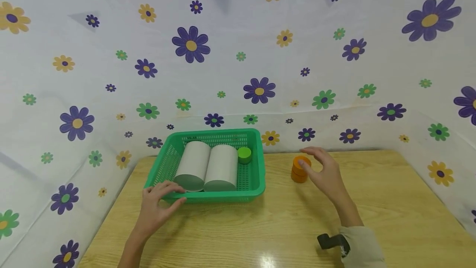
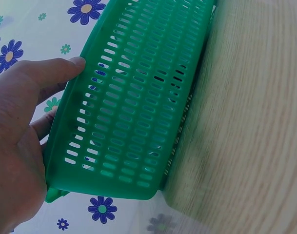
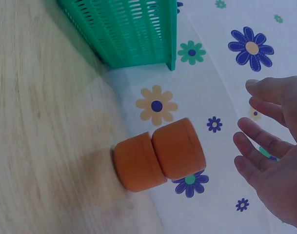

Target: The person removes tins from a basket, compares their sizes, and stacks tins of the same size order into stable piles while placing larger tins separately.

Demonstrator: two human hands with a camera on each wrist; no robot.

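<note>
Hands are at work on two fronts across the wooden desk (image 1: 241,230). The left hand (image 1: 158,204) rests on the near left corner of the green basket (image 1: 256,185), thumb laid along the slotted outer wall and fingers seemingly over the rim, though the left wrist view leaves that part unclear. Inside the basket lie two grey cylinders (image 1: 206,166) side by side, with a small green cap-shaped piece (image 1: 244,154) just beside them at the back. The right hand (image 1: 325,175) hovers with fingers spread and relaxed, just beside the orange stacked piece (image 1: 300,169) but not touching it; that piece stands on the desk, apart from the basket on its right. By my judgement this is the reach before a pick-up: the basket is steadied, the grasp not yet made. The next move calls for closing fingers and thumb round the orange piece's sides.
</note>
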